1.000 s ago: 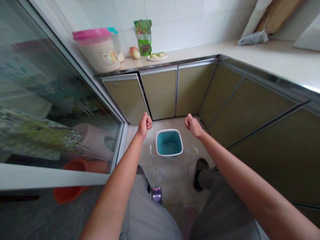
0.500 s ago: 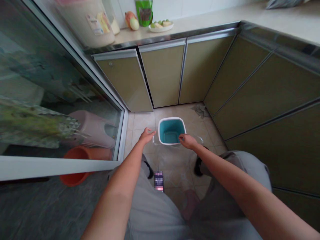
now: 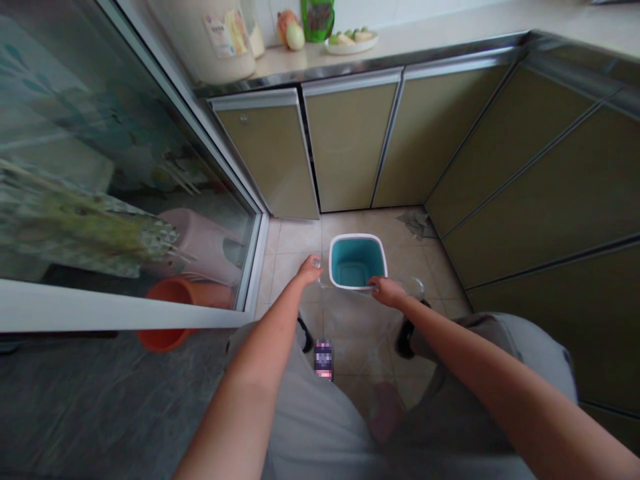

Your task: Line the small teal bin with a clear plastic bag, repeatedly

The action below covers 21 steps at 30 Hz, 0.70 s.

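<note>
A bin with a white rim and teal inside stands upright on the tiled floor between my feet; its inside looks bare. Clear plastic film, seemingly a thin bag, stretches across the near side of the bin, between my two hands. My left hand is just left of the rim, fingers closed on the film's left edge. At the bin's near right corner, my right hand pinches the film, its fingertips over the rim. The film is so see-through that its full outline is hard to make out.
A dark package with a blurred label lies on the floor by my left shoe. A grey cloth rests at the cabinet corner. Left stands a glass sliding door, an orange bucket beyond it. Cabinets enclose the front and right.
My view has turned slightly left, so everything sits further right in it. My left fingers have curled closed around the film's edge. The bin stays on the floor.
</note>
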Available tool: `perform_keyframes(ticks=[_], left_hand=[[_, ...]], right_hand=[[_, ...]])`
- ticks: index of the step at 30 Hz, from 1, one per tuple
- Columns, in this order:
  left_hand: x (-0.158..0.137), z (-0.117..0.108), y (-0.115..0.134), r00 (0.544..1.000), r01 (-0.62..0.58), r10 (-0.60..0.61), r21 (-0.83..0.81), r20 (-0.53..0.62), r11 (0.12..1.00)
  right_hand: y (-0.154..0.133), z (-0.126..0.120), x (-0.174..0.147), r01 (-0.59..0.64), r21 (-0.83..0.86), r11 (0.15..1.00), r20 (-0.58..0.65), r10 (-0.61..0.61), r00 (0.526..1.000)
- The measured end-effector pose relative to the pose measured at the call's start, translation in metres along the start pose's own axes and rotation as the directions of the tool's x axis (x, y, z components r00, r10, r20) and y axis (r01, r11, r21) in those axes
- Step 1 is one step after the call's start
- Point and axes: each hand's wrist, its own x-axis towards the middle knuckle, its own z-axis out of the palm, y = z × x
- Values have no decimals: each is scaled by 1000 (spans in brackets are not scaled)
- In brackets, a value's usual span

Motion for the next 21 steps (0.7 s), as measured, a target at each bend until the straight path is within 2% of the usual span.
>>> perform_keyframes(ticks=[4, 9, 12, 17, 21], left_hand=[[-1, -1, 4, 999, 37, -34, -80, 33, 996], [0, -5, 7, 998, 42, -34, -161, 52, 986], [0, -6, 8, 998, 51, -43, -192, 47, 980], [3, -4, 4, 997, 78, -74, -204, 24, 976], [8, -1, -1, 996, 85, -84, -206, 14, 975]], right_hand=[[-4, -12, -4, 3, -14, 1000, 28, -3, 1000], [-7, -43, -8, 61, 23, 998, 19, -61, 998], [-12, -70, -8, 76, 55, 996, -31, -74, 997], [-27, -128, -1, 93, 6, 996, -95, -92, 991], [-33, -172, 15, 116, -11, 993, -210, -115, 971]])
